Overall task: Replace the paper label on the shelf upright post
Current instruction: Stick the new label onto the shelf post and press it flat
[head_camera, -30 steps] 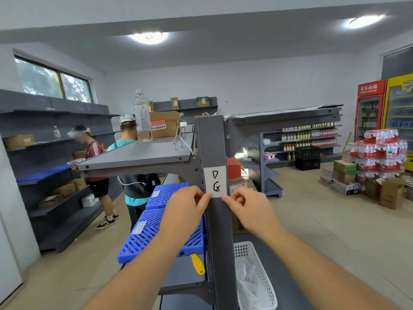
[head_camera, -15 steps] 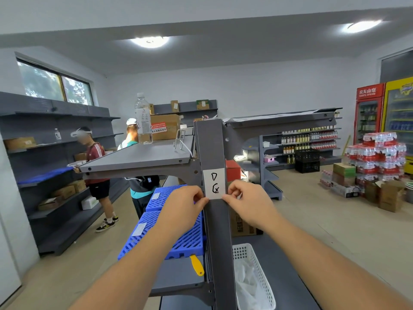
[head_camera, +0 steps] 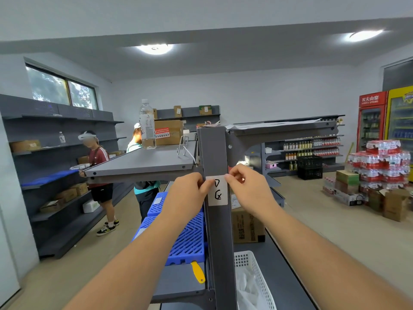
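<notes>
A white paper label (head_camera: 218, 193) with black handwriting sits flat on the front face of the grey upright post (head_camera: 214, 151), at about chest height. My left hand (head_camera: 187, 193) presses its thumb on the label's upper left part. My right hand (head_camera: 248, 189) pinches the label's top right corner with thumb and forefinger. The lower half of the label lies uncovered against the post.
A grey shelf board (head_camera: 143, 162) carrying a water bottle (head_camera: 147, 124) juts left from the post. Below are blue plastic crates (head_camera: 187, 240), a yellow-handled tool (head_camera: 197, 271), a white basket (head_camera: 252, 280) and a cardboard box (head_camera: 245, 227). Two people (head_camera: 100, 162) stand at the left wall shelves.
Both hands have moved up from the label's bottom edge to its top corners. The view has tilted up slightly, so the post and label appear lower.
</notes>
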{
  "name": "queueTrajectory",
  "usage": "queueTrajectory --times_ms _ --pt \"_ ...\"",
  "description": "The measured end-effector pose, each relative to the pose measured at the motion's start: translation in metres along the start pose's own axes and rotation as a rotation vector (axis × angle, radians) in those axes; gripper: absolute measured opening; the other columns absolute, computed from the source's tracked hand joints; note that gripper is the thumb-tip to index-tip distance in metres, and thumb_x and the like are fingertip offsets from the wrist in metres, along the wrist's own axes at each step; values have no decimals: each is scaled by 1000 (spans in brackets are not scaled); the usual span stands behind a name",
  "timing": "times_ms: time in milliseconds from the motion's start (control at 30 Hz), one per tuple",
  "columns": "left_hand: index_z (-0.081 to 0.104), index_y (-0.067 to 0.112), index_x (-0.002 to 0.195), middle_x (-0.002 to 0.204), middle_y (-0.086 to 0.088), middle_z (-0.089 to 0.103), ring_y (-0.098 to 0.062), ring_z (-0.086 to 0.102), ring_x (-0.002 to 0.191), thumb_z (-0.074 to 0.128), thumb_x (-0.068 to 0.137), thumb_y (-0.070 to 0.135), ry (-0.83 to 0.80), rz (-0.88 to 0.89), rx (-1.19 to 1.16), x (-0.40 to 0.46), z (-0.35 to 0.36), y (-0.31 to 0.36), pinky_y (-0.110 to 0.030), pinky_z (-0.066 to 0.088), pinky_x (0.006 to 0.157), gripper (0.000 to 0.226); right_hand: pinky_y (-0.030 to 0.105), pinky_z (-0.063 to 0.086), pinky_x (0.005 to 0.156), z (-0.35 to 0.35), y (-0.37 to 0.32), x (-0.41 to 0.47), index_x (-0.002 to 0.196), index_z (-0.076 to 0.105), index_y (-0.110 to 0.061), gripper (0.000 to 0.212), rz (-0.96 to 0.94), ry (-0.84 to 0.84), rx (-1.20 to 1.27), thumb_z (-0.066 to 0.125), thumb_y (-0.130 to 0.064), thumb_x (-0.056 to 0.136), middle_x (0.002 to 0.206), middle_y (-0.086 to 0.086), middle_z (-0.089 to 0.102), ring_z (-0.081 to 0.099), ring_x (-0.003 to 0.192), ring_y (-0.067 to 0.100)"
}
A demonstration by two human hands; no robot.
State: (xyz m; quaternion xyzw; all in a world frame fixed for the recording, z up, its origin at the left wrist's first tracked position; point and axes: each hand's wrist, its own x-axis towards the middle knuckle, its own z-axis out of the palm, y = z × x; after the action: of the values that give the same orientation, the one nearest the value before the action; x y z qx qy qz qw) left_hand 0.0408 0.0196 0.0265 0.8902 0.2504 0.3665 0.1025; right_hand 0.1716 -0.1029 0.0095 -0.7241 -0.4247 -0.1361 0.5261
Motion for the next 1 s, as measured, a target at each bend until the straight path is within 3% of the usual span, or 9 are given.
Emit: queueTrajectory --times_ms 133,267,400,500,600,800,1000 --pt "65 12 82 67 6 62 -12 60 61 45 105 52 -5 -28 -34 -2 1 5 -23 41 50 51 23 49 66 0 1 0 89 68 -25 19 17 9 44 60 -39 100 83 -4 71 65 77 9" --pt "68 13 79 61 4 60 -10 58 56 48 98 64 37 -60 27 4 4 12 -25 48 53 58 18 47 63 6 -2 0 89 66 -22 22 18 23 47 67 -44 95 79 -2 67 59 68 5" --pt "67 13 83 69 4 64 -9 59 61 44 104 57 24 -28 -6 2 4 5 -26 52 58 54 11 46 55 2 0 -1 94 67 -20 18 40 -13 84 64 -36 100 77 -8 62 57 66 2" --pt "66 8 87 79 -5 70 -18 66 69 38 109 46 0 -4 -45 -2 2 -3 -38 62 68 52 11 50 54 1 2 -5 97 68 -21 19 43 -23 97 59 -36 103 83 -8 69 63 71 4" --pt "64 10 86 78 -6 69 -23 68 68 38 109 44 -14 -5 -60 -7 4 -6 -47 62 72 49 17 50 64 5 5 -10 93 67 -21 22 23 -17 48 61 -41 101 83 -5 70 63 73 6" --pt "59 14 84 69 0 62 -21 62 60 50 105 49 -87 14 28 -21 19 -18 -41 59 69 41 17 47 64 10 16 -25 91 63 -20 19 51 -84 53 71 -37 95 82 -3 65 55 70 5" --pt "66 16 98 86 -2 72 -21 66 71 55 104 44 -81 37 -19 -34 30 -27 -40 61 72 31 11 46 61 7 27 -34 90 66 -17 19 26 -134 -10 78 -32 90 78 -7 65 52 65 2"
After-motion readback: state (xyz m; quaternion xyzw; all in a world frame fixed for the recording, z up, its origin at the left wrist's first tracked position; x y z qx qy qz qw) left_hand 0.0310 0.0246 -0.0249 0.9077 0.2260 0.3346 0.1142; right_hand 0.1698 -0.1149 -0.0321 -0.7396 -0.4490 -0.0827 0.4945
